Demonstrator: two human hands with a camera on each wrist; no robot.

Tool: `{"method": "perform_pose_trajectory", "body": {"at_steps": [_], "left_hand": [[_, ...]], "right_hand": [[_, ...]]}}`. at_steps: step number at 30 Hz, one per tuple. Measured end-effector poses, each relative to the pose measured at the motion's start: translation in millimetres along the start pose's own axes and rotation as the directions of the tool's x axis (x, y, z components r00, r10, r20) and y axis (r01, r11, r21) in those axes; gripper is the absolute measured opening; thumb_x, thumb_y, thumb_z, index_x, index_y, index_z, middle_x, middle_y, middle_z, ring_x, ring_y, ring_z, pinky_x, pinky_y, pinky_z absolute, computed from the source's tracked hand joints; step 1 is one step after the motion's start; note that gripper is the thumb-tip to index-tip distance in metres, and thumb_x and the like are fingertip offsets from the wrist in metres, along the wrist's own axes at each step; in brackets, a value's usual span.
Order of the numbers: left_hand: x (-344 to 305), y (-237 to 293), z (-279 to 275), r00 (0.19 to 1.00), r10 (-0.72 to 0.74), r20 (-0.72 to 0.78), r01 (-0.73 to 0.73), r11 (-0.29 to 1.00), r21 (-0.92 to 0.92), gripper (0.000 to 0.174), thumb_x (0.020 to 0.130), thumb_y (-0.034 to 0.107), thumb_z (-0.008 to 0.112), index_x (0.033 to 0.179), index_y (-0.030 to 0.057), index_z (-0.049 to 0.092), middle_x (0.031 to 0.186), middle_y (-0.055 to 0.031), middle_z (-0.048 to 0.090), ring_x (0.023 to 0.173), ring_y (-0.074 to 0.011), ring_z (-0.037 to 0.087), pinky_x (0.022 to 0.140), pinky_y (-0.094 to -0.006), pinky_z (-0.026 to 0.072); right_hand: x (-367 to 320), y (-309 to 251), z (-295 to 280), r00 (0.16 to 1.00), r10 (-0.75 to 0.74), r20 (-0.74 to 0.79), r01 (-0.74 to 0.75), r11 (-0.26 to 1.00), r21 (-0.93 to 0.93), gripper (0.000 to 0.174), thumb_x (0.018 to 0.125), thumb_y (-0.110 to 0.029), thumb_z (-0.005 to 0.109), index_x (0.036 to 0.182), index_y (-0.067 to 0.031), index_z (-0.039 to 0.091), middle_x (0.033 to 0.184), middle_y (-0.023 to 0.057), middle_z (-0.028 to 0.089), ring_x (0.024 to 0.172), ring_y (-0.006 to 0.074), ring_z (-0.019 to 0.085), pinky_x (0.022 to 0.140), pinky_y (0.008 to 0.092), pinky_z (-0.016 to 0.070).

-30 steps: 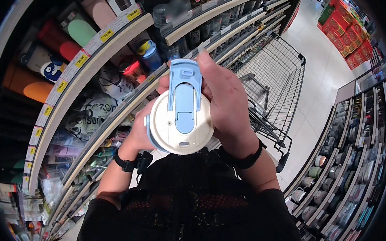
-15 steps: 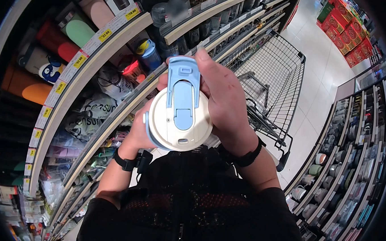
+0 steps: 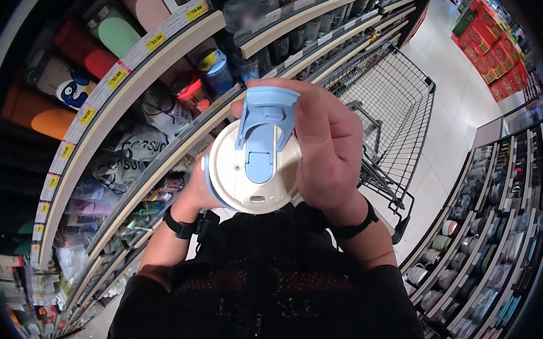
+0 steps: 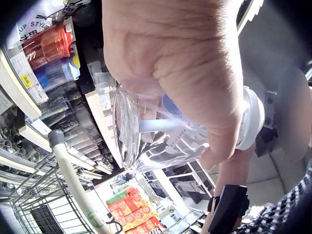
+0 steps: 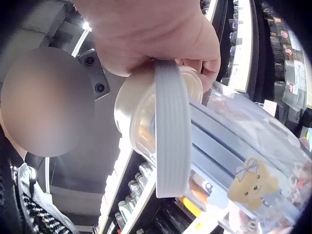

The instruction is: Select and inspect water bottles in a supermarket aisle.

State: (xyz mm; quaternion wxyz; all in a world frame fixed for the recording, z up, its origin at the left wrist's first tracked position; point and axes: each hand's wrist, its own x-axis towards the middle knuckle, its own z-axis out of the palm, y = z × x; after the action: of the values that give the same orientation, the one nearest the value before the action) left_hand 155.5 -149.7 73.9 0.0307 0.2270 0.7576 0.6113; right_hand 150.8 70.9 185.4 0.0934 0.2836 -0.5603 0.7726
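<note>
A clear plastic water bottle stands upright in front of the chest, its cream lid (image 3: 224,166) facing the head camera. My left hand (image 3: 200,183) grips the bottle's body below the lid. In the left wrist view its fingers wrap the clear wall (image 4: 127,126). My right hand (image 3: 330,151) pinches the blue carry handle (image 3: 270,98) at the lid's far side, thumb on the near side and fingers behind it. The handle stands raised off the lid. A blue flip spout cover (image 3: 259,162) lies flat on the lid. A bear print (image 5: 253,187) decorates the body.
Shelves with price tags (image 3: 117,77) and boxed cups run along the left. A wire shopping cart (image 3: 395,115) stands ahead to the right. More shelves of containers (image 3: 449,245) line the right side. Red boxes (image 3: 490,52) are stacked beyond the aisle.
The blue handle has swung up from the lid and tilted to the right. My right thumb has moved over onto its edge. The left hand keeps its grip on the bottle.
</note>
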Motion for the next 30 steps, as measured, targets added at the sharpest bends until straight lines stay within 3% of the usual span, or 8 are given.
{"method": "perform_pose_trajectory", "body": {"at_steps": [11,14,15,17,20,22,27,30], "left_hand": [[-3,0,-2,0.999,0.029,-0.033,-0.03,0.998,-0.056,0.103,0.054,0.03,0.098,0.139,-0.0007,0.049,0.129,-0.0143,0.064,0.115,-0.0261,0.065,0.101,-0.0386,0.05],[-9,-8,-7,0.997,-0.078,-0.015,0.078,0.997,0.01,0.095,0.059,0.029,0.095,0.139,0.0017,0.051,0.13,-0.0141,0.064,0.115,-0.027,0.065,0.1,-0.0393,0.0503],[2,-11,-9,0.941,0.335,0.048,-0.337,0.912,0.234,0.083,0.068,0.026,0.09,0.138,0.0028,0.052,0.13,-0.0142,0.063,0.114,-0.0274,0.065,0.099,-0.0394,0.0512],[-4,-40,-11,0.95,0.312,0.016,-0.306,0.919,0.249,0.079,0.072,0.025,0.088,0.138,0.0026,0.052,0.129,-0.0142,0.063,0.114,-0.0271,0.065,0.098,-0.0392,0.0516],[-8,-34,-8,0.963,0.268,-0.032,-0.252,0.937,0.244,0.064,0.082,0.018,0.08,0.138,0.003,0.052,0.127,-0.0128,0.064,0.112,-0.0243,0.065,0.095,-0.0372,0.0531],[-3,-19,-3,0.997,0.059,-0.052,-0.061,0.997,-0.048,0.059,0.084,0.017,0.078,0.137,0.004,0.053,0.123,-0.0109,0.066,0.11,-0.0212,0.066,0.093,-0.0352,0.0539],[0,3,-4,0.991,0.129,-0.024,-0.126,0.985,0.121,0.05,0.089,0.015,0.074,0.134,0.0056,0.056,0.12,-0.0098,0.066,0.11,-0.0193,0.065,0.094,-0.0336,0.0537],[4,15,-4,0.999,0.051,0.014,-0.053,0.986,0.16,0.048,0.094,0.015,0.066,0.139,0.0052,0.052,0.128,-0.0125,0.064,0.118,-0.0221,0.063,0.099,-0.0355,0.0524]], "right_hand": [[-4,-3,1,0.987,-0.14,0.076,0.146,0.986,-0.079,0.048,0.108,-0.031,0.036,0.116,0.0091,0.061,0.099,0.022,0.071,0.099,0.0278,0.069,0.089,0.0387,0.055],[-2,0,0,0.96,-0.267,0.079,0.266,0.964,0.029,0.032,0.104,-0.02,0.049,0.114,0.0041,0.069,0.104,0.0155,0.071,0.091,0.0224,0.067,0.08,0.0321,0.0529],[0,0,-3,0.925,-0.353,0.137,0.357,0.934,-0.006,0.031,0.102,-0.019,0.051,0.113,0.0038,0.069,0.103,0.0153,0.071,0.091,0.0253,0.067,0.082,0.0346,0.0526],[0,-5,-4,0.879,-0.432,0.2,0.447,0.894,-0.034,0.03,0.1,-0.018,0.053,0.112,0.0034,0.07,0.103,0.0151,0.071,0.092,0.0281,0.066,0.083,0.0371,0.0522],[-5,-16,1,0.9,-0.326,0.289,0.365,0.927,-0.09,0.049,0.107,-0.039,0.04,0.105,0.0001,0.069,0.101,0.0175,0.072,0.107,0.0322,0.06,0.091,0.0419,0.0499],[-4,-16,3,0.87,-0.378,0.317,0.426,0.9,-0.096,0.049,0.105,-0.039,0.043,0.1,-0.0003,0.071,0.102,0.0168,0.072,0.108,0.0326,0.059,0.091,0.0427,0.0498],[-6,-17,1,0.856,-0.381,0.349,0.447,0.885,-0.131,0.049,0.104,-0.04,0.043,0.099,-0.0007,0.072,0.104,0.0153,0.072,0.108,0.0343,0.058,0.092,0.0432,0.0498],[-9,-15,2,0.861,-0.384,0.333,0.452,0.878,-0.157,0.049,0.103,-0.043,0.044,0.097,-0.0032,0.073,0.105,0.0145,0.071,0.109,0.0342,0.057,0.092,0.0442,0.0493]]}}
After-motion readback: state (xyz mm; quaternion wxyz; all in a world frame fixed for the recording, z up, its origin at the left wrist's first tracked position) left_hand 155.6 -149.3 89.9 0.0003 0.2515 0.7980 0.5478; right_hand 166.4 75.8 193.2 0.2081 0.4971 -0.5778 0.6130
